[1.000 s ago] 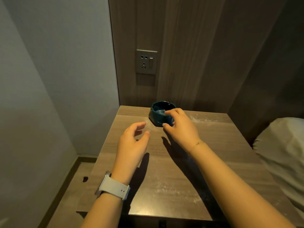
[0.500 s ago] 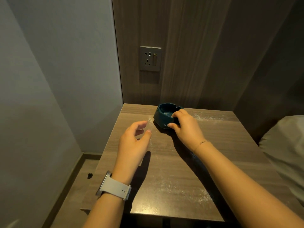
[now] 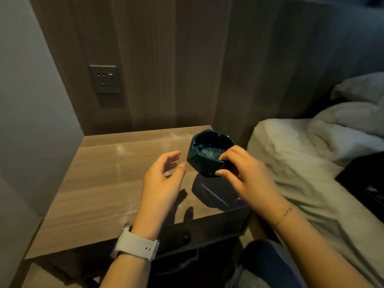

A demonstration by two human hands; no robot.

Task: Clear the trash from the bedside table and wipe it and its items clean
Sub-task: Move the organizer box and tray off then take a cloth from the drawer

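far left, a grey wall, then a wall socket set in the wood panel behind the surface. pale dusty streaks and smears across the surface top, thickest toward the back edge and along the near left part; not yet wiped, by the look of it.

toward the middle, left hand hovering above the surface, fingers loosely spread and slightly curved, holding nothing, close beside the ashtray but apart from it. white watch strapped on that wrist.

just right of it, dark teal ashtray lifted clear of the surface near its right edge, shadow thrown on the top below. pale grit, probably ash, lying in the bowl; hard to be sure in this dim light. right hand pinching the near rim and wall, fingertips over the lip and thumb low on the outer side. thin bracelet on that wrist.

far right, rumpled pale bed close against the surface.

risks from here: a one-sided pinch on a heavy glazed piece, so a tilt could spill the grit onto the surface, the floor or the bed; a slip of the thumb on smooth glaze could drop it on the hard edge and chip it. safer with the left hand under the base before carrying it off.
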